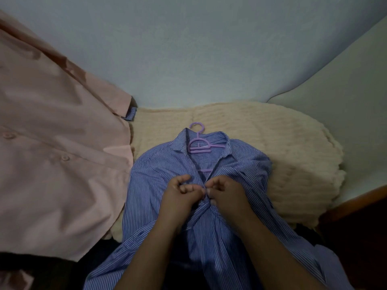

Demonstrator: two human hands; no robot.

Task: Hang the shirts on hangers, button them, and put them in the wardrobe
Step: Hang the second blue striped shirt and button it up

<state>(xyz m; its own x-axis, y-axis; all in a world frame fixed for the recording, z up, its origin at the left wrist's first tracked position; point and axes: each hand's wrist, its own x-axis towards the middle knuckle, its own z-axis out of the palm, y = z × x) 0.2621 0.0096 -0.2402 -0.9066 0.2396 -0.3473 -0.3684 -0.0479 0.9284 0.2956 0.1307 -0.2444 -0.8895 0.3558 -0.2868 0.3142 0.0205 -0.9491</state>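
A blue striped shirt (159,174) lies face up on a cream blanket (282,147), collar pointing away from me. A purple plastic hanger (199,145) sits inside its collar, hook sticking out past the neck. My left hand (180,191) pinches the left edge of the front placket near the upper chest. My right hand (226,191) pinches the right edge at the same spot, fingertips of both hands meeting at the seam. The button between them is hidden by my fingers.
A pink shirt (52,143) with visible buttons lies spread over the left side. A pale blue wall (188,49) rises behind the blanket. A dark wooden edge (356,201) shows at the right.
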